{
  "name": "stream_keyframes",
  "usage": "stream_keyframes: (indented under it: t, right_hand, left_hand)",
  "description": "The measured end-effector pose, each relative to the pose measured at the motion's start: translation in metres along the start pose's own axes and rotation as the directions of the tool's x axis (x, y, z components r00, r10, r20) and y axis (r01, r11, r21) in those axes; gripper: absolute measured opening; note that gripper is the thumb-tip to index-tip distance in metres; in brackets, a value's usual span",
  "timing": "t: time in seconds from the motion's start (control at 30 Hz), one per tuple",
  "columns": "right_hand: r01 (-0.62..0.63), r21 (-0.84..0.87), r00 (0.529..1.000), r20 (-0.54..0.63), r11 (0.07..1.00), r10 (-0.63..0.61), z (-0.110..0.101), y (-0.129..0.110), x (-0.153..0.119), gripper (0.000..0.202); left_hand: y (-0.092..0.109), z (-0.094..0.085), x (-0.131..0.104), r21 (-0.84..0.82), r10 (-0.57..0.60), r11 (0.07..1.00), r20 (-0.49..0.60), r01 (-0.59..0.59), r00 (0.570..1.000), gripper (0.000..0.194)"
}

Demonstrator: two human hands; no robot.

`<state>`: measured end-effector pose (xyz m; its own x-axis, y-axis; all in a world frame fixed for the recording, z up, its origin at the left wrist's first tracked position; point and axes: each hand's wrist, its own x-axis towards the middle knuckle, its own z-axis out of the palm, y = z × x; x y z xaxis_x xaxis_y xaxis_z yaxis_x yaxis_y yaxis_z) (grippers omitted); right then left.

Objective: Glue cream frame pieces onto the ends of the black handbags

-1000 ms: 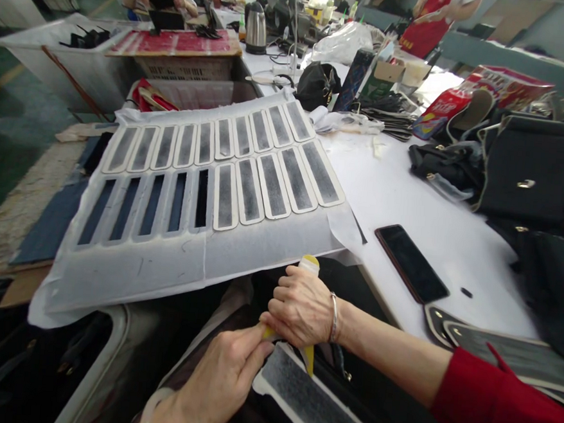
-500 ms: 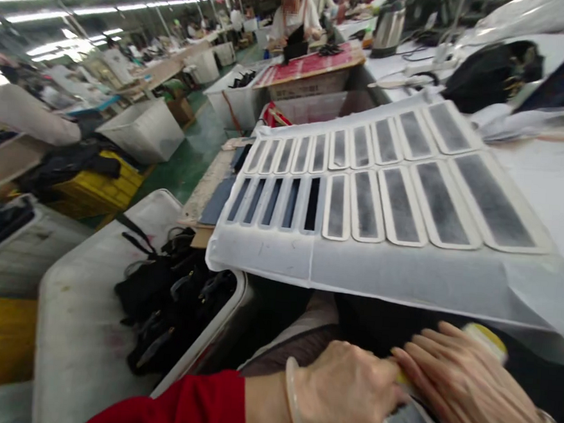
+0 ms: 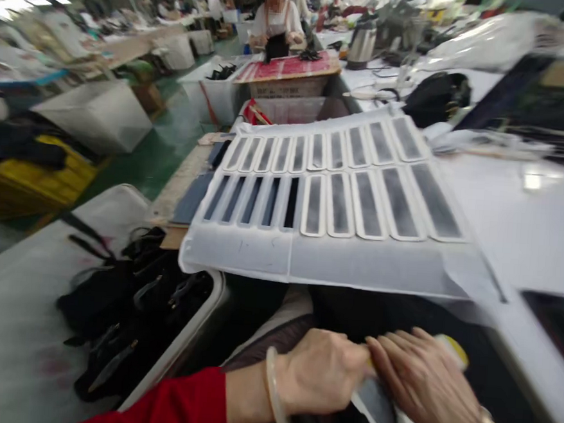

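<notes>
My left hand [image 3: 321,372] is closed in a fist at the bottom centre, a pale bangle on its wrist. Against it, my right hand [image 3: 424,382] has its fingers curled over a yellow-and-white object [image 3: 453,351], whose end sticks out beyond the knuckles. Below both hands a dark piece with a white edge [image 3: 377,408] is partly visible, its upper end at my left fingers. What my left fingers pinch is blurred. Above the hands, two rows of dark strips with white borders [image 3: 398,203] lie on a white sheet [image 3: 346,261].
To the left stands a white bin [image 3: 10,302] with black bags [image 3: 97,295] in it. A phone-like dark object [image 3: 559,321] lies at the right table edge. Farther back are a metal kettle [image 3: 362,43], a red-topped board [image 3: 292,69] and a person [image 3: 278,21].
The view has turned to the right, so the table and bin appear farther left. Both hands remain together around the piece. The dark phone-like object has come into view.
</notes>
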<state>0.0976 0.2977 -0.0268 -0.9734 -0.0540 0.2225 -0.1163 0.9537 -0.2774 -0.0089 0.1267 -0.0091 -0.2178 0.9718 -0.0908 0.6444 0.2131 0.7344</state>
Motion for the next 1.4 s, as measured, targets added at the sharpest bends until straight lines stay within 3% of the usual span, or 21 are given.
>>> stream_keyframes:
  t: [0.17, 0.33, 0.5, 0.67, 0.83, 0.9, 1.03, 1.13, 1.23, 1.33, 1.4]
  right_hand:
    - [-0.137, -0.1, 0.972, 0.18, 0.985, 0.154, -0.007, -0.015, 0.002, 0.052]
    - [-0.231, -0.131, 0.943, 0.213, 0.964, 0.255, -0.01, -0.019, -0.004, 0.052]
    - [-0.304, -0.101, 0.915, 0.245, 0.947, 0.32, -0.015, -0.023, -0.011, 0.054]
    - [-0.454, -0.007, 0.858, 0.268, 0.891, 0.439, -0.02, -0.024, -0.026, 0.053]
    - [-0.713, 0.208, 0.699, 0.295, 0.67, 0.652, -0.028, -0.005, -0.042, 0.068]
    - [-0.748, 0.311, 0.664, 0.324, 0.587, 0.674, -0.03, 0.004, -0.044, 0.074]
    - [-0.697, 0.524, 0.712, 0.429, 0.489, 0.555, -0.026, 0.008, -0.038, 0.066]
    - [-0.666, 0.675, 0.729, 0.501, 0.317, 0.466, -0.022, 0.005, -0.029, 0.081]
    - [-0.652, 0.733, 0.722, 0.523, 0.194, 0.453, -0.022, 0.006, -0.023, 0.092]
    - [-0.607, 0.784, 0.753, 0.517, 0.127, 0.408, -0.021, 0.01, -0.021, 0.108]
    - [-0.584, 0.799, 0.767, 0.488, 0.14, 0.418, -0.02, 0.009, -0.019, 0.108]
  left_hand:
    - [-0.005, -0.006, 0.007, -0.287, -0.008, 0.958, 0.041, 0.019, 0.999, 0.043]
    - [-0.016, -0.001, 0.018, -0.717, -0.137, 0.666, 0.157, 0.208, 0.978, 0.04]
    - [-0.022, 0.004, 0.029, -0.781, -0.129, 0.573, 0.213, 0.248, 0.969, 0.031]
    - [-0.023, 0.005, 0.033, -0.758, -0.15, 0.566, 0.292, 0.324, 0.945, 0.03]
    - [-0.019, 0.005, 0.03, -0.76, -0.143, 0.57, 0.283, 0.313, 0.948, 0.035]
    - [-0.018, 0.007, 0.028, -0.753, -0.162, 0.584, 0.258, 0.304, 0.952, 0.036]
    - [-0.016, 0.013, 0.025, -0.727, -0.182, 0.63, 0.202, 0.272, 0.962, 0.037]
    - [-0.013, 0.015, 0.024, -0.707, -0.199, 0.661, 0.157, 0.251, 0.967, 0.038]
    - [-0.013, 0.017, 0.024, -0.692, -0.21, 0.674, 0.157, 0.259, 0.965, 0.038]
    - [-0.016, 0.018, 0.024, -0.695, -0.182, 0.678, 0.158, 0.24, 0.971, 0.034]
    - [-0.016, 0.019, 0.024, -0.714, -0.178, 0.659, 0.156, 0.235, 0.972, 0.032]
